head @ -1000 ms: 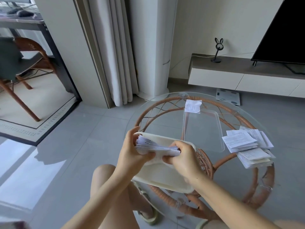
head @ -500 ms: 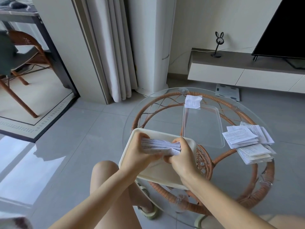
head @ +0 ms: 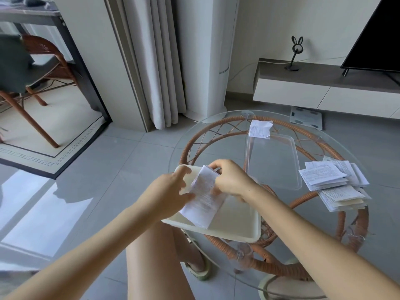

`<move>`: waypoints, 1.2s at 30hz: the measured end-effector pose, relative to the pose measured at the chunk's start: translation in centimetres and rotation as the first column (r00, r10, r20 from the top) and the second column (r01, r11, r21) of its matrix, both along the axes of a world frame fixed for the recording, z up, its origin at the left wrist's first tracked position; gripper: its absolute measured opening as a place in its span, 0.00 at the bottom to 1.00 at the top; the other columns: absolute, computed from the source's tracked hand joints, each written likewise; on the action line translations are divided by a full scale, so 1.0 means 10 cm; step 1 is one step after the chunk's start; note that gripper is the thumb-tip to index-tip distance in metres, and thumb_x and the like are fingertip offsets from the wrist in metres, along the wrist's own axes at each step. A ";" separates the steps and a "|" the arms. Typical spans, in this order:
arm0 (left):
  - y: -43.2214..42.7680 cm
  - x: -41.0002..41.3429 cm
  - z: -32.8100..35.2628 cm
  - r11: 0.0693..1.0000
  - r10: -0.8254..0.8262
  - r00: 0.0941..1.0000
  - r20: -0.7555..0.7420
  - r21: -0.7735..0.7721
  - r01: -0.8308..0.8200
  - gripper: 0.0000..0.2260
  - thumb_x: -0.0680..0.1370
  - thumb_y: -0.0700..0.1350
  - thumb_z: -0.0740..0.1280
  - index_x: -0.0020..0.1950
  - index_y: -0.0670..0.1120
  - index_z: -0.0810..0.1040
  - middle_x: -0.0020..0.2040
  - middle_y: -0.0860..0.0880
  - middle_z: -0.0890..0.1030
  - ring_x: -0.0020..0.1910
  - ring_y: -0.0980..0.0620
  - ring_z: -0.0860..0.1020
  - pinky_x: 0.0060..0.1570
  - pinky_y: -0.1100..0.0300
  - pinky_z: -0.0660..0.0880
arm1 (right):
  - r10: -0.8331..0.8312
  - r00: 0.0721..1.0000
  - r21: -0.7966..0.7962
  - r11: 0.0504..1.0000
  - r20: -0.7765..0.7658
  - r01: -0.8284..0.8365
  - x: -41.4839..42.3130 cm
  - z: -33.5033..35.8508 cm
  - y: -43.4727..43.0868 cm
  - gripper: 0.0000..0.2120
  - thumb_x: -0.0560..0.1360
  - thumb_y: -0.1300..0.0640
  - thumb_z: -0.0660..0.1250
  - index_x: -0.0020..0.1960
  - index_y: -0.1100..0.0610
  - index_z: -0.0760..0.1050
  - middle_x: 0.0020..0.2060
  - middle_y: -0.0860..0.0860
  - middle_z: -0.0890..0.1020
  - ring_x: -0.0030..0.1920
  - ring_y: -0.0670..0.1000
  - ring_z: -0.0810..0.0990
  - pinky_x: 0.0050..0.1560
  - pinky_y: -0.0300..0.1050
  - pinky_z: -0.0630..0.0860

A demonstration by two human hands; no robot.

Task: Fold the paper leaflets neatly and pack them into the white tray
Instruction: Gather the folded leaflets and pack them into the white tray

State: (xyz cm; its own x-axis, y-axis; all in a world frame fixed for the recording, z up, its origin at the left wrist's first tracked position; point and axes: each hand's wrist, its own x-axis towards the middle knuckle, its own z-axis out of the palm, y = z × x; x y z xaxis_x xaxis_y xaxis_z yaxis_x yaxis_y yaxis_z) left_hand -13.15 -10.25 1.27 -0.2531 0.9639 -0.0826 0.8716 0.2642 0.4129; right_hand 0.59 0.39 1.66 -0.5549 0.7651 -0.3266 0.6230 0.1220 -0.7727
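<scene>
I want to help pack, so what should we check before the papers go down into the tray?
1. The papers are folded into one bundle: ok.
2. The right hand grips the bundle's top end: ok.
3. The left hand touches its side: ok.
4. The white tray has bare room beside the bundle: ok.
5. The tray sits steady on the glass table: cannot tell; its near corner pokes past the edge.
6. More to fold: ok, a pile waits at the right.
</scene>
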 end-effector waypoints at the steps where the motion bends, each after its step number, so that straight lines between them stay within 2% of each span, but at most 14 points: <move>1: -0.06 -0.03 -0.03 0.991 -0.020 0.997 -0.076 0.130 0.030 0.19 0.75 0.49 0.71 0.64 0.49 0.74 0.54 0.51 0.79 0.52 0.50 0.76 0.49 0.60 0.70 | 0.021 0.999 0.008 1.000 0.031 -0.021 -0.04 0.00 -0.01 0.23 0.66 0.74 0.66 0.56 0.55 0.76 0.49 0.54 0.80 0.52 0.57 0.78 0.50 0.51 0.78; 4: -0.14 -0.14 -0.24 0.919 -0.033 0.991 -0.129 0.386 0.081 0.12 0.69 0.52 0.75 0.49 0.50 0.81 0.52 0.51 0.78 0.50 0.50 0.73 0.52 0.56 0.68 | 0.150 0.986 0.095 0.983 0.073 -0.156 -0.17 0.02 -0.05 0.26 0.69 0.73 0.62 0.63 0.54 0.76 0.55 0.53 0.80 0.56 0.55 0.77 0.47 0.42 0.73; 7: -0.18 -0.08 -0.35 0.930 0.090 0.966 0.242 0.327 -0.168 0.17 0.67 0.57 0.64 0.50 0.48 0.76 0.60 0.52 0.69 0.58 0.53 0.66 0.56 0.63 0.61 | 0.236 0.962 0.153 0.955 0.139 -0.256 -0.25 -0.01 -0.13 0.32 0.71 0.72 0.59 0.71 0.49 0.69 0.67 0.51 0.74 0.64 0.54 0.73 0.49 0.37 0.69; 10: -0.16 0.02 -0.42 0.946 0.136 0.890 0.435 0.210 -0.247 0.12 0.71 0.40 0.67 0.50 0.53 0.71 0.60 0.55 0.66 0.57 0.53 0.69 0.45 0.79 0.62 | 0.211 0.966 0.236 0.941 0.151 -0.242 -0.27 -0.11 -0.21 0.31 0.72 0.72 0.61 0.72 0.51 0.66 0.68 0.52 0.73 0.67 0.53 0.71 0.56 0.36 0.69; 12: -0.11 0.04 -0.47 0.943 0.113 0.898 0.426 0.238 -0.232 0.23 0.71 0.29 0.63 0.49 0.58 0.69 0.60 0.55 0.66 0.58 0.53 0.69 0.44 0.81 0.62 | 0.156 0.976 0.298 0.934 0.152 -0.195 -0.26 -0.18 -0.28 0.27 0.73 0.70 0.62 0.70 0.56 0.65 0.62 0.55 0.76 0.62 0.55 0.74 0.51 0.38 0.69; 14: -0.07 0.02 -0.52 0.952 0.105 0.920 0.379 0.231 -0.203 0.28 0.70 0.27 0.61 0.58 0.59 0.72 0.64 0.53 0.65 0.62 0.53 0.68 0.45 0.78 0.61 | 0.087 0.976 0.421 0.892 0.199 -0.165 -0.26 -0.22 -0.37 0.21 0.75 0.67 0.64 0.65 0.59 0.64 0.55 0.56 0.76 0.54 0.56 0.76 0.43 0.40 0.68; 17: -0.01 0.01 -0.55 0.971 0.149 0.931 0.332 0.127 -0.201 0.30 0.72 0.29 0.61 0.69 0.53 0.70 0.67 0.48 0.66 0.60 0.50 0.70 0.46 0.73 0.60 | -0.102 0.937 0.670 0.725 0.333 -0.160 -0.17 -0.25 -0.47 0.22 0.72 0.55 0.72 0.60 0.58 0.66 0.51 0.55 0.73 0.50 0.54 0.77 0.39 0.42 0.73; 20: 0.00 0.11 -0.53 0.971 0.137 0.934 0.331 0.143 -0.193 0.31 0.72 0.29 0.59 0.70 0.55 0.69 0.65 0.47 0.66 0.56 0.51 0.69 0.47 0.69 0.63 | -0.129 0.939 0.546 0.835 0.318 -0.070 -0.01 -0.27 -0.45 0.22 0.74 0.47 0.69 0.59 0.58 0.66 0.52 0.54 0.76 0.51 0.53 0.78 0.45 0.41 0.74; 22: 0.01 0.23 -0.50 0.968 0.125 0.952 0.280 0.175 -0.179 0.32 0.72 0.29 0.57 0.72 0.53 0.67 0.70 0.44 0.63 0.67 0.43 0.66 0.60 0.60 0.66 | -0.137 0.963 0.395 0.918 0.231 0.036 0.05 -0.31 -0.43 0.15 0.76 0.51 0.67 0.56 0.59 0.70 0.49 0.54 0.80 0.50 0.54 0.79 0.46 0.42 0.72; 24: 0.04 0.33 -0.49 0.976 0.162 0.973 0.165 0.116 -0.182 0.32 0.72 0.31 0.54 0.74 0.52 0.64 0.77 0.41 0.49 0.76 0.36 0.48 0.74 0.49 0.52 | -0.142 0.969 0.381 0.923 0.203 0.055 0.06 -0.38 -0.38 0.06 0.77 0.55 0.65 0.48 0.59 0.73 0.43 0.54 0.79 0.45 0.55 0.77 0.42 0.42 0.68; 26: 0.04 0.38 -0.48 0.981 0.174 0.985 0.018 0.082 -0.175 0.28 0.73 0.35 0.52 0.73 0.50 0.66 0.78 0.40 0.39 0.75 0.34 0.38 0.74 0.46 0.38 | -0.120 0.971 0.353 0.935 0.207 0.041 0.04 -0.44 -0.33 0.08 0.78 0.56 0.63 0.42 0.59 0.73 0.39 0.53 0.76 0.41 0.54 0.74 0.40 0.40 0.65; 29: 0.04 0.36 -0.48 0.993 0.057 0.982 -0.182 0.112 -0.037 0.27 0.67 0.42 0.50 0.59 0.43 0.80 0.77 0.37 0.52 0.74 0.29 0.49 0.73 0.45 0.37 | -0.049 0.972 0.303 0.953 0.231 -0.024 0.06 -0.46 -0.30 0.11 0.79 0.56 0.60 0.44 0.60 0.76 0.42 0.55 0.75 0.41 0.56 0.74 0.40 0.40 0.65; 32: 0.10 0.29 -0.50 0.965 -0.193 0.925 -0.327 0.107 0.239 0.23 0.69 0.47 0.54 0.53 0.42 0.84 0.66 0.40 0.75 0.66 0.36 0.72 0.71 0.45 0.56 | -0.011 0.946 0.346 0.932 0.324 -0.107 0.07 -0.47 -0.31 0.11 0.80 0.57 0.58 0.56 0.60 0.76 0.51 0.54 0.76 0.51 0.58 0.77 0.46 0.44 0.70; 36: 0.17 0.23 -0.47 0.941 -0.315 0.905 -0.286 0.032 0.337 0.23 0.71 0.51 0.57 0.56 0.43 0.83 0.58 0.48 0.82 0.58 0.45 0.80 0.54 0.49 0.78 | -0.027 0.954 0.420 0.901 0.297 -0.106 0.18 -0.36 -0.35 0.14 0.79 0.57 0.59 0.63 0.56 0.76 0.56 0.53 0.77 0.56 0.56 0.77 0.55 0.46 0.73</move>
State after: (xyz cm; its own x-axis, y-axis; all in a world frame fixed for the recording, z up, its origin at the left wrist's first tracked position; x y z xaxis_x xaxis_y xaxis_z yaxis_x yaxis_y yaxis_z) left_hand -10.83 -8.56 -3.40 0.0748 0.9969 0.0236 0.9849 -0.0776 0.1550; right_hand 2.36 -3.11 -1.90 -0.5194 0.8456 -0.1233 0.7973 0.4277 -0.4259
